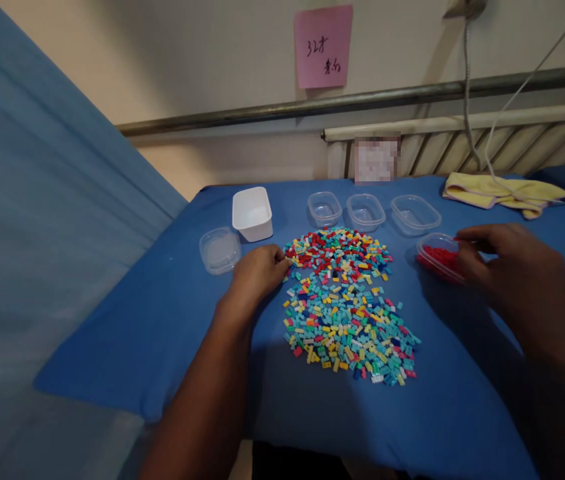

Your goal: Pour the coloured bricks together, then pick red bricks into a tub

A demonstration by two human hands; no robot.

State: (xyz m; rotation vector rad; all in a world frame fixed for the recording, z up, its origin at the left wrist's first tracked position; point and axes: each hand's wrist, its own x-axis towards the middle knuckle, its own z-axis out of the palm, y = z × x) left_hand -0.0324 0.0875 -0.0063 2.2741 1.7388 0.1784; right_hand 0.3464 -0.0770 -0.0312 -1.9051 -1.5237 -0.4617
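Small toy building bricks of many colours (pixel 347 327) lie in two joined heaps on the blue cloth. Red bricks are mixed mostly into the far heap (pixel 332 250). At the left edge of that heap rests my left hand (pixel 261 270), fingers curled and closed against the bricks. What it holds, if anything, is hidden. My right hand (pixel 517 267) is over the right side of a clear plastic tub holding red bricks (pixel 438 259). Its thumb and forefinger are pinched, with a bit of red brick (pixel 457 239) showing at the fingertips.
Three clear plastic tubs (pixel 325 209) stand in a row behind the heaps. A white box (pixel 252 215) and a clear lid or shallow tub (pixel 220 251) are at the left. A yellow cloth (pixel 497 192) lies back right, under a hanging cable. A blue curtain (pixel 37 200) borders the left.
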